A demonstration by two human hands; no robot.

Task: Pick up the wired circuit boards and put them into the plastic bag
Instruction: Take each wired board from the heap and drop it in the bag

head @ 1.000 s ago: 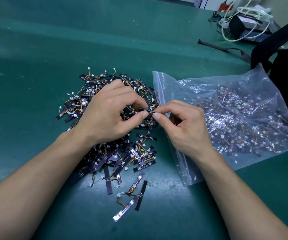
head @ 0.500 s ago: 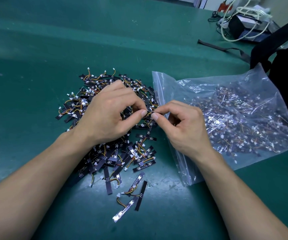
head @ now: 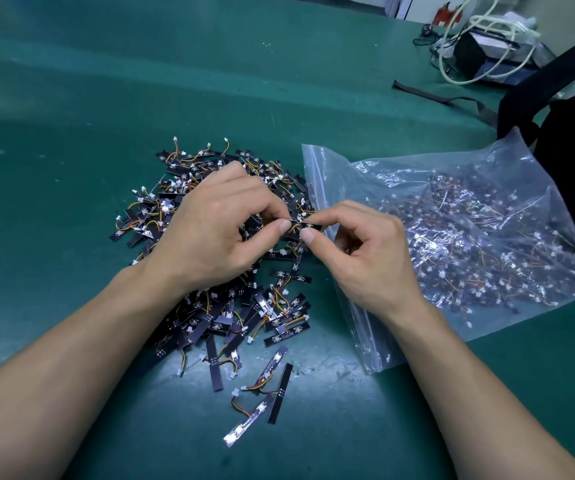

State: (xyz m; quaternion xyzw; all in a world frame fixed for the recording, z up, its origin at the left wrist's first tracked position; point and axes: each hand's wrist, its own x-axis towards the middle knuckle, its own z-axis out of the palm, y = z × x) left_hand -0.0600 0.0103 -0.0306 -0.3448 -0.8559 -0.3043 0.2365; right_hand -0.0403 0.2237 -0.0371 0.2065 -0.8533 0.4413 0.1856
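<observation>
Thumbs have drawn slightly apart over the last second, and more of the board (head: 305, 224) now shows between them; otherwise both hands sit where they were. My left hand (head: 216, 233) pinches one end of that board between thumb and forefinger, and my right hand (head: 365, 251) pinches the other end the same way, its remaining fingers curled loosely. The board hangs just above the pile (head: 230, 317), which spreads beneath and beyond the left hand on the desk (head: 106, 98). The bag (head: 469, 237) lies under the right wrist and runs off to that hand's outer side, already holding many boards. Its zip edge (head: 317, 188) is just beyond the right fingertips.

I judge the step in hand to be freeing this one board from its neighbours before it goes in. I cannot tell whether its wire is still caught in the pile, so I would lift gently and watch for others trailing up. If one follows, I would hold it down with the left fingers and not tug.

Then I would let go with the left, keep the right pinch and swing toward the zip edge. The film looks limp, and the right forearm rests on it, so the left hand may need to lift the lip first.
</observation>
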